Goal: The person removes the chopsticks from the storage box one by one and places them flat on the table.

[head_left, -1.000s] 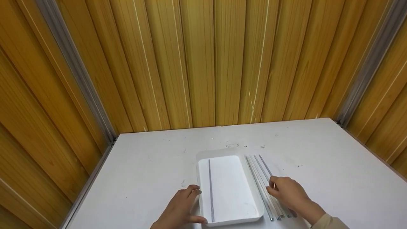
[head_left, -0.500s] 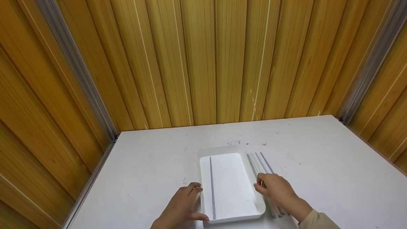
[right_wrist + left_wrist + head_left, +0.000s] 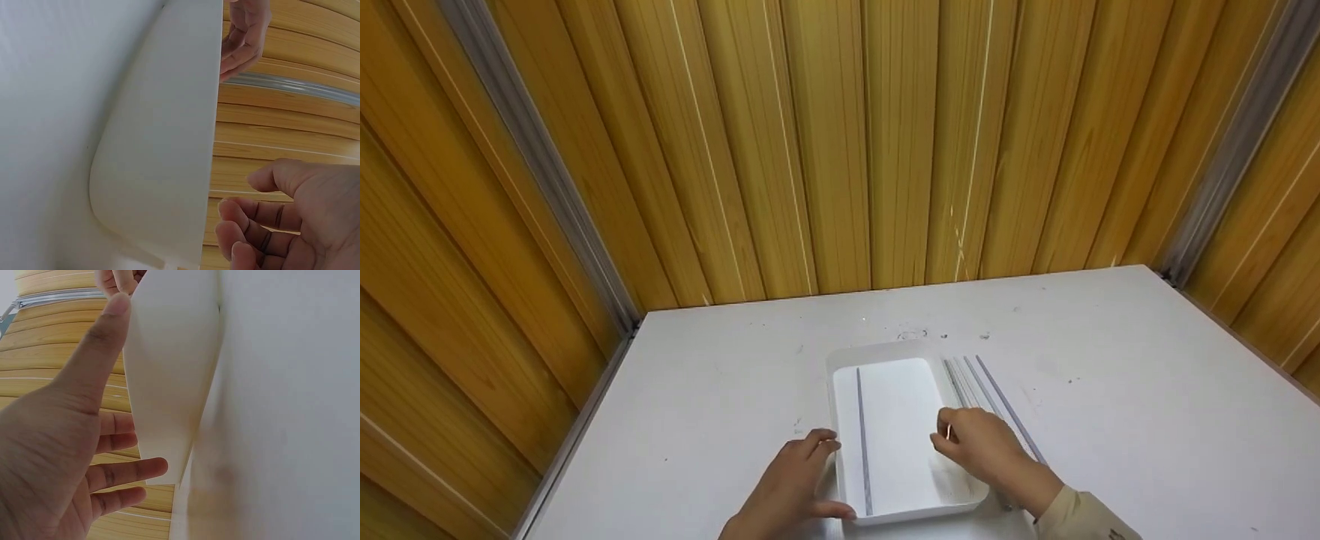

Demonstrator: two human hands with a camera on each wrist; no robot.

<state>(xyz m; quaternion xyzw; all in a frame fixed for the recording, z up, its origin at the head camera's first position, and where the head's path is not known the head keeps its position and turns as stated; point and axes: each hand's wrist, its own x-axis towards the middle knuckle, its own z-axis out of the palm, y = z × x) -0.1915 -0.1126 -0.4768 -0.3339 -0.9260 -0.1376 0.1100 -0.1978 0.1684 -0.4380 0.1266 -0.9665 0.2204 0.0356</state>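
Note:
A shallow white tray [image 3: 904, 435] lies on the white table, with a thin grey rod [image 3: 863, 442] lengthwise near its left wall. My left hand [image 3: 791, 476] is at the tray's near left corner, thumb on the rim. In the left wrist view its fingers extend fairly straight along the outer wall [image 3: 169, 382]. Over the tray's right side hovers my right hand [image 3: 982, 442], fingers bent. The right wrist view shows these fingers [image 3: 233, 211] curled and the thumb apart; whether they hold something thin cannot be made out. Several slim rods [image 3: 1009, 405] lie right of the tray, partly covered by this hand.
Wood-patterned panels [image 3: 832, 150] stand behind the table [image 3: 735, 397] and at both sides, joined by grey metal corner posts [image 3: 562, 187]. Small dark marks dot the tabletop beyond the tray.
My right hand has moved left from the rods to above the tray's right side, uncovering more of the rightmost rod. The left hand has kept its place at the tray corner.

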